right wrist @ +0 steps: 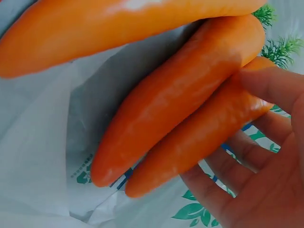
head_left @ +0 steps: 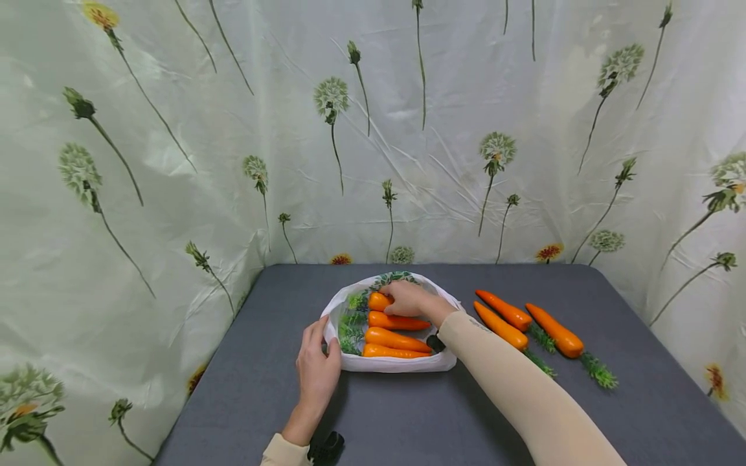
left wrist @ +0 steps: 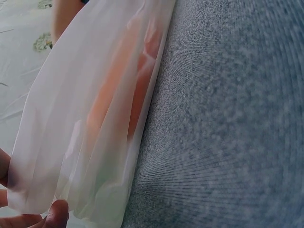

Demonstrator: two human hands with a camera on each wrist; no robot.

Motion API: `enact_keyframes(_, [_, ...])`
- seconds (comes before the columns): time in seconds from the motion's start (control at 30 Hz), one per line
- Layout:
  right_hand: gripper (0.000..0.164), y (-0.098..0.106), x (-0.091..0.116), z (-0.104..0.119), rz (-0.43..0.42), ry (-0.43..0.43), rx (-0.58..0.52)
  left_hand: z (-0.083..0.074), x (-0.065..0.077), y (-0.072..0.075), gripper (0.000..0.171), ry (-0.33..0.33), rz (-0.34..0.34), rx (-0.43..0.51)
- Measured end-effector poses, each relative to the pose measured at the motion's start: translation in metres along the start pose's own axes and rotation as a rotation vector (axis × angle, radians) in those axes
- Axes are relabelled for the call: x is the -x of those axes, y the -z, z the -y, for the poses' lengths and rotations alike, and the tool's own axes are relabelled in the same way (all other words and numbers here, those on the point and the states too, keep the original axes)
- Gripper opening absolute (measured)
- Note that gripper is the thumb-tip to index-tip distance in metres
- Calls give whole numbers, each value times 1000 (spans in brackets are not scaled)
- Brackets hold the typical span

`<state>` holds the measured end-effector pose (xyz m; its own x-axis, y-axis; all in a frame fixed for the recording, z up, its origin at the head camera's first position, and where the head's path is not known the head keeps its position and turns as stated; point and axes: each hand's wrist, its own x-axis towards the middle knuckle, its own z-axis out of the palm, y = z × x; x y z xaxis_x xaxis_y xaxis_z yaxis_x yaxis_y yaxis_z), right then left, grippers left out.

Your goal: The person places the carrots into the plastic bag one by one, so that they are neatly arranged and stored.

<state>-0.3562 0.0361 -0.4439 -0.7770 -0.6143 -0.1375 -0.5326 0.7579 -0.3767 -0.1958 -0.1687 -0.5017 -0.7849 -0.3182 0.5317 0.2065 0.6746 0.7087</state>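
Observation:
A white plastic bag (head_left: 402, 365) with its mouth spread wide stands on the table, several orange carrots (head_left: 397, 339) with green tops lying side by side in it. My left hand (head_left: 318, 369) pinches the bag's left rim, thumb on one side of the film and fingers on the other, as the left wrist view shows. Reaching into the bag, my right hand (head_left: 410, 300) holds the farthest carrot (right wrist: 204, 133) near its thick end. The thumb lies over that carrot and the fingers pass beneath it. In the head view the hand hides most of this carrot.
Three more carrots (head_left: 553, 330) with green tops lie on the dark grey table (head_left: 245, 395) to the right of the bag, beyond my right forearm. A pale curtain (head_left: 443, 149) printed with dandelions hangs behind and along the sides.

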Motion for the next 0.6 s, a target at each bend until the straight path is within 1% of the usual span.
enact_keyframes(0.1, [53, -2, 0, -2, 3, 19, 13, 0, 1, 0, 47, -5, 5, 4])
enact_keyframes(0.2, [56, -4, 0, -5, -3, 26, 52, 0, 1, 0, 47, -12, 6, 4])
enact_keyframes(0.3, [60, -7, -1, -7, -5, 13, 73, 0, 1, 0, 47, -16, 5, -1])
enact_keyframes(0.43, [63, -9, -1, -8, -20, 3, 67, -1, 1, 0, 48, -13, 10, 0])
enact_keyframes(0.6, [61, -8, 1, -5, -44, 21, 74, 0, 1, 0, 48, -13, 8, 7])
